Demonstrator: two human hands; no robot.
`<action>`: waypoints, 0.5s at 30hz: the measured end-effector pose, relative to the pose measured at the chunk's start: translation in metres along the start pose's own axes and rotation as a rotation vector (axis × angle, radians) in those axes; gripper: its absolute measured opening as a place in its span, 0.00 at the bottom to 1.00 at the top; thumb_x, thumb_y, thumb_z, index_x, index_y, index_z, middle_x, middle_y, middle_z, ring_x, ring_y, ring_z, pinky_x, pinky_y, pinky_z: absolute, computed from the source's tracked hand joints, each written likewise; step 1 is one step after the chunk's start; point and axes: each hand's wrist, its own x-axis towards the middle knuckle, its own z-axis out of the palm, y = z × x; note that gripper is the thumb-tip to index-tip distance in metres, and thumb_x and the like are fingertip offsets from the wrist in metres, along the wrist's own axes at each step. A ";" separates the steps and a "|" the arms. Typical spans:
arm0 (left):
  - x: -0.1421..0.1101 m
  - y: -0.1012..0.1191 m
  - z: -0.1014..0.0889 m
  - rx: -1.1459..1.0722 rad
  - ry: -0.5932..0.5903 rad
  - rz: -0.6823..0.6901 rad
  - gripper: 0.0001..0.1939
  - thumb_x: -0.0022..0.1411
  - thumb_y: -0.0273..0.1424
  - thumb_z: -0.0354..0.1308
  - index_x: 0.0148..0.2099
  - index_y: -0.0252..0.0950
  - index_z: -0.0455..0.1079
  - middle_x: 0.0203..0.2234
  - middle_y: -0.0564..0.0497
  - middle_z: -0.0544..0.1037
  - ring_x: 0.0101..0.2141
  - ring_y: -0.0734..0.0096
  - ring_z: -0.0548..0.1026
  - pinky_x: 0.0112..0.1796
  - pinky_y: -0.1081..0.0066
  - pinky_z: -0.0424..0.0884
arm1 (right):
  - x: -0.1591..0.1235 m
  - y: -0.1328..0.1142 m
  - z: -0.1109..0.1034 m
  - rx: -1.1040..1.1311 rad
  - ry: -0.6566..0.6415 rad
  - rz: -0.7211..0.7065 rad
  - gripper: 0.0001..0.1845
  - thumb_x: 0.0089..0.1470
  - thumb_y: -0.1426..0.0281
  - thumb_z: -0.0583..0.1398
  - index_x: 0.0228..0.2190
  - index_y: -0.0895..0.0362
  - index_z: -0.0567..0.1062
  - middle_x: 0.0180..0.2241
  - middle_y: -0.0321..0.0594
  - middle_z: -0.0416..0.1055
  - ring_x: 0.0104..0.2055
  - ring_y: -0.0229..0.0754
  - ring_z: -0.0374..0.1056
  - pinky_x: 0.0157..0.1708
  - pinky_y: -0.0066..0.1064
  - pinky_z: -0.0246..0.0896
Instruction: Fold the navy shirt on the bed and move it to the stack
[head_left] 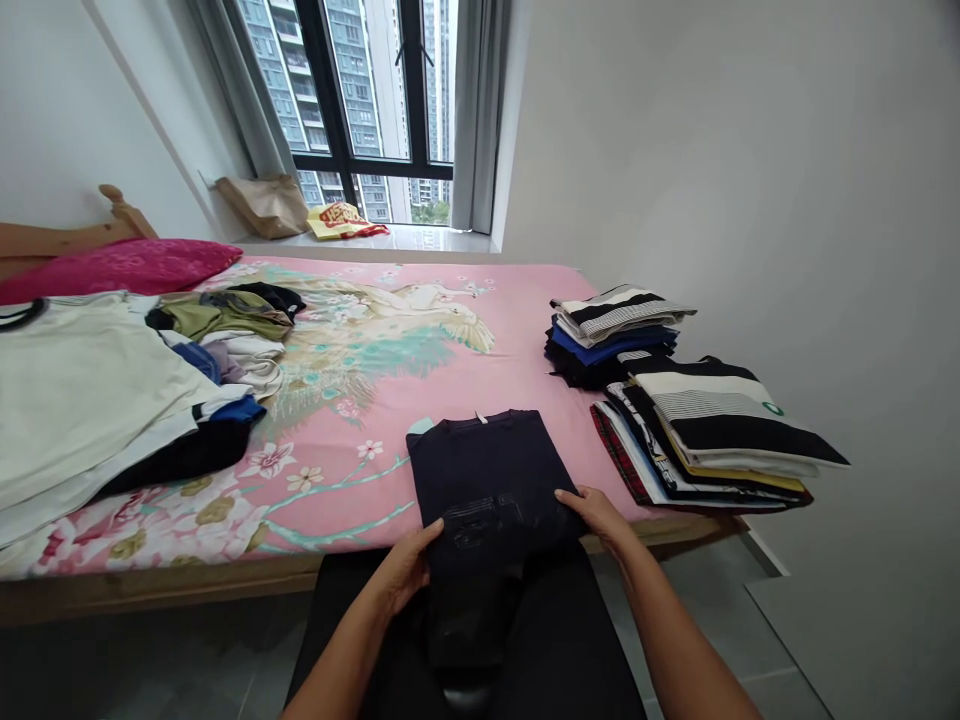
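Note:
A dark navy T-shirt (484,480), folded narrow, lies at the near edge of the bed (420,320) and hangs over it toward me. My left hand (409,565) grips its left edge where it drops off the mattress. My right hand (596,515) holds its right edge, fingers curled on the cloth. A faint print shows on the shirt between my hands.
Two stacks of folded clothes, a striped near stack (712,430) and a far stack (611,335), sit at the bed's right side. A loose heap of unfolded garments (150,380) lies at the left, by a pink pillow (120,265). Bags (300,205) rest on the window sill.

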 end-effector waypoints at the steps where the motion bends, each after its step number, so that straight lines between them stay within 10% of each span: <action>1: 0.002 0.003 0.002 -0.004 0.000 0.011 0.25 0.53 0.41 0.62 0.49 0.29 0.70 0.45 0.39 0.76 0.45 0.56 0.75 0.45 0.64 0.71 | 0.001 -0.004 0.001 0.016 -0.011 -0.003 0.19 0.43 0.59 0.62 0.30 0.63 0.75 0.30 0.43 0.74 0.29 0.40 0.69 0.29 0.27 0.61; 8: 0.003 0.008 0.019 -0.045 0.127 0.099 0.26 0.46 0.28 0.66 0.49 0.27 0.68 0.39 0.39 0.78 0.37 0.59 0.78 0.45 0.62 0.72 | -0.011 -0.019 0.016 0.319 -0.066 0.086 0.19 0.40 0.66 0.66 0.36 0.63 0.75 0.34 0.46 0.76 0.34 0.43 0.72 0.36 0.31 0.66; 15: -0.084 -0.009 0.018 -0.234 0.099 -0.053 0.29 0.46 0.31 0.67 0.51 0.31 0.69 0.38 0.43 0.79 0.45 0.51 0.74 0.49 0.58 0.69 | -0.110 -0.017 0.011 0.740 -0.241 0.242 0.17 0.45 0.66 0.65 0.40 0.58 0.75 0.37 0.45 0.75 0.42 0.48 0.72 0.46 0.38 0.65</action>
